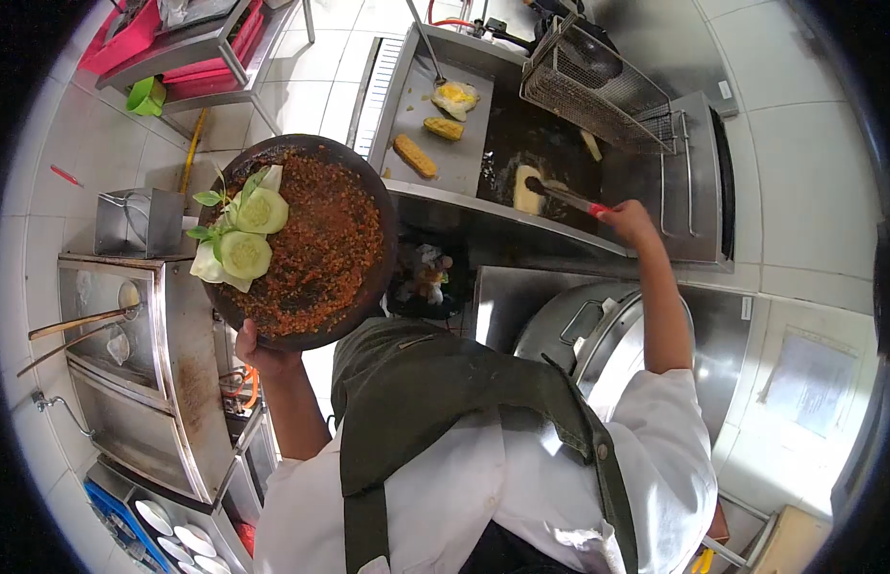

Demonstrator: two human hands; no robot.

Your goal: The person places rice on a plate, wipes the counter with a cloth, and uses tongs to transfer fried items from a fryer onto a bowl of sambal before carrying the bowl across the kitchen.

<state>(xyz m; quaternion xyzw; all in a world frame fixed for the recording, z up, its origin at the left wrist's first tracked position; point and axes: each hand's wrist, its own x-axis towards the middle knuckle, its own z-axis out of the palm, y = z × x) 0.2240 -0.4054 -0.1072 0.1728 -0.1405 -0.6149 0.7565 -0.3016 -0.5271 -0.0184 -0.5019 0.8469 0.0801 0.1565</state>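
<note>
My left hand (270, 350) grips the lower rim of a dark, shallow stone bowl (391, 234), holding it tilted toward me. Red chili sambal (335, 225) is spread inside. Cucumber slices (246, 254), pale cabbage-like pieces and green basil leaves (208, 198) lie along the bowl's left side. Over the fryer, my right hand (628, 222) is closed around the red handle of what look like metal tongs (571, 197). Their dark tip touches a pale slab of food (527, 191) in the dark oil (507, 129); whether it is pinched cannot be made out.
A fryer basket (598, 81) hangs over the oil's right side. On the steel tray (406, 120) lie a fried egg (455, 99) and browned pieces (415, 156). A large lidded pot (560, 330) stands below the fryer, right of my body. A steel cabinet (191, 373) is at left.
</note>
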